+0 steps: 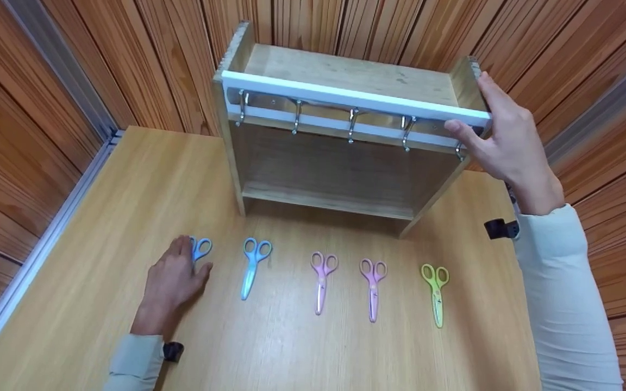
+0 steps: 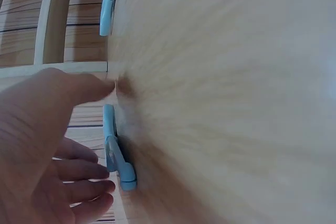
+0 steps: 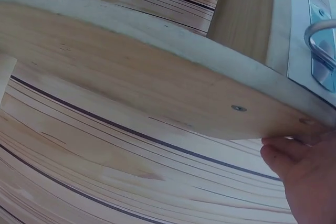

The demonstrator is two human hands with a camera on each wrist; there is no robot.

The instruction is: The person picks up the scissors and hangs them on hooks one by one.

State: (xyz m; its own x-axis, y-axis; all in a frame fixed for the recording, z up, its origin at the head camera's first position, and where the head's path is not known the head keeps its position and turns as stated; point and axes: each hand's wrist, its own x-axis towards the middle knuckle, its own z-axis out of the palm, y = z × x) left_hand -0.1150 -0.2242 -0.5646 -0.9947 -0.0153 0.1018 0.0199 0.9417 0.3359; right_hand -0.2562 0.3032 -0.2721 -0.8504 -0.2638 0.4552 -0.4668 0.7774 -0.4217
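My left hand (image 1: 169,277) is over the leftmost blue scissors (image 1: 201,248) on the table and partly hides them. In the left wrist view, these scissors lie between the thumb (image 2: 86,88) and the other fingers, which are extended and not wrapped round them. My right hand (image 1: 514,141) grips the upper right corner of a wooden shelf (image 1: 345,76), its thumb on the front rail and its fingers at the side panel. Metal hooks (image 1: 352,125) line that rail, bare of anything hanging.
Right of the left hand lie another pair of blue scissors (image 1: 250,266), two pink pairs (image 1: 321,279) and a green pair (image 1: 436,293), handles toward the shelf. Wood-patterned walls (image 1: 171,65) stand behind and beside the table (image 1: 269,347).
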